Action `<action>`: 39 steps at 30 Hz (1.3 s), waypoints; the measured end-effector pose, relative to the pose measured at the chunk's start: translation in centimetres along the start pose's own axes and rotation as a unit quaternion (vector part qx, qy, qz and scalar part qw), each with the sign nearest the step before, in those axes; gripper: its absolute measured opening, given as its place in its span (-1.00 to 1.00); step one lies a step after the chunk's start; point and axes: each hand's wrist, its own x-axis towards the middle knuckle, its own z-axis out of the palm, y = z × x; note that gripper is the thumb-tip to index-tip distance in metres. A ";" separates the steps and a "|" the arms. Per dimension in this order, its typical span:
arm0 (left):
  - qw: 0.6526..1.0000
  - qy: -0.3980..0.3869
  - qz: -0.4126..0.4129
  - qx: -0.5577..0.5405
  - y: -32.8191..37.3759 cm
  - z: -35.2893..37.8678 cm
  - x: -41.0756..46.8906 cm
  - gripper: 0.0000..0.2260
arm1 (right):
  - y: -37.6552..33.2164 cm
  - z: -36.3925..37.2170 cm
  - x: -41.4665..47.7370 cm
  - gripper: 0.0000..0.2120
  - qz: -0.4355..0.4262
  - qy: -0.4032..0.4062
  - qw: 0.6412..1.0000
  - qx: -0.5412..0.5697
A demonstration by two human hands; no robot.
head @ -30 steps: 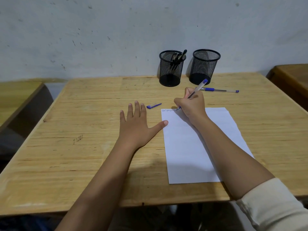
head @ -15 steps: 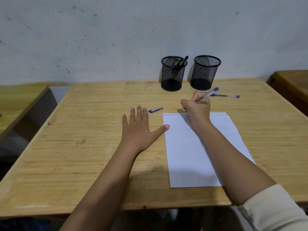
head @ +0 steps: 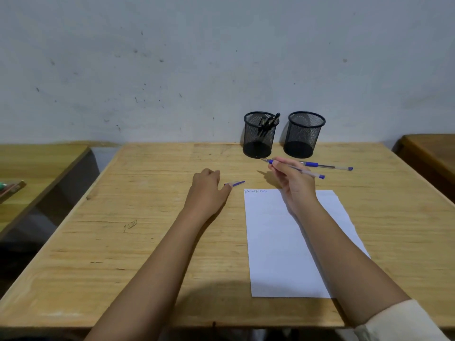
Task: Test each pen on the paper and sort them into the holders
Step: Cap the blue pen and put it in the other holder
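Note:
My right hand [head: 294, 179] holds a blue pen [head: 309, 173] lifted off the white paper [head: 280, 244], its tip pointing left towards the holders. A line of blue scribbles runs along the paper's top left edge. My left hand [head: 206, 190] rests on the table with curled fingers, its thumb touching a blue pen cap [head: 235, 183]. A second blue pen [head: 327, 166] lies on the table behind my right hand. Two black mesh holders stand at the back: the left holder [head: 259, 135] has dark pens in it, and the right holder [head: 304, 134] looks empty.
The wooden table [head: 147, 242] stands against a grey wall. Another wooden desk [head: 32, 168] sits to the left with small items on its edge. A darker desk [head: 430, 153] is at the far right.
My right hand has lifted the pen off the paper and swung its tip to the left. My left hand has curled its fingers and moved to the pen cap. The camera tilted up.

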 end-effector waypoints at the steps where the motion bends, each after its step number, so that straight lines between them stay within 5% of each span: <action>1: 1.000 -0.009 0.005 0.002 0.2 0.0 0.4 -0.63 | -0.3 0.1 0.0 -0.88 -0.003 -0.002 1.000 0.004; 8: 0.996 -0.003 0.044 -0.078 0.5 0.0 1.4 -0.88 | -2.8 0.2 -0.4 -0.92 -0.009 -0.073 0.995 -0.074; 12: 0.975 0.010 0.038 -0.218 1.6 -0.7 0.5 -0.93 | -3.1 -0.3 -0.9 -0.95 0.000 -0.108 0.987 -0.121; 39: 0.922 -0.014 0.101 -0.372 5.2 -3.4 -1.9 -0.81 | -4.5 -0.5 -4.0 -0.91 -0.037 -0.184 0.975 -0.118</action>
